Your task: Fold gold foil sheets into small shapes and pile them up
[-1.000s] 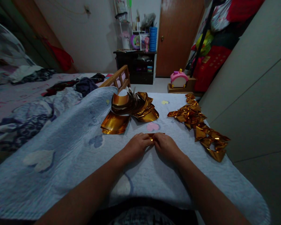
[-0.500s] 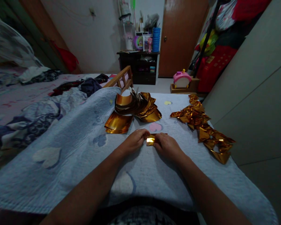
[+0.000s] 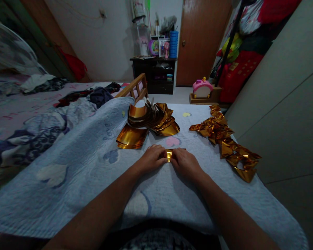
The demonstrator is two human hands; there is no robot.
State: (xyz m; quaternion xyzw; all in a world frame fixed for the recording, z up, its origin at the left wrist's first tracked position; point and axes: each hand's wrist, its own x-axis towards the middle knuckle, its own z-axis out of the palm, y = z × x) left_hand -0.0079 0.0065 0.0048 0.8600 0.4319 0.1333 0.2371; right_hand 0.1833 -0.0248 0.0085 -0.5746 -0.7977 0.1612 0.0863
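A small piece of shiny gold foil paper (image 3: 169, 156) lies low over the blue quilt, between my two hands. My left hand (image 3: 153, 157) pinches its left end, thumb below and fingers above. On the other end my right hand (image 3: 184, 160) is closed, covering much of the paper; a dark edge of it shows past the knuckles. Beyond my hands sits a fanned stack of gold foil sheets (image 3: 133, 136), its upper sheets curled. To the right, folded gold foil pieces (image 3: 224, 133) lie in a long pile.
The quilt (image 3: 80, 166) has its left side raised into a fold. A wooden rail (image 3: 131, 86) stands behind the stack. Clothes (image 3: 101, 95) lie on the bed at left. A pink toy (image 3: 202, 88) rests on a box near the door, and a pale cabinet side (image 3: 289, 114) borders the right.
My left hand has moved slightly right along the foil paper, its thumb now down at the near edge. Less gold shows between the hands. My right hand stays nearly in place.
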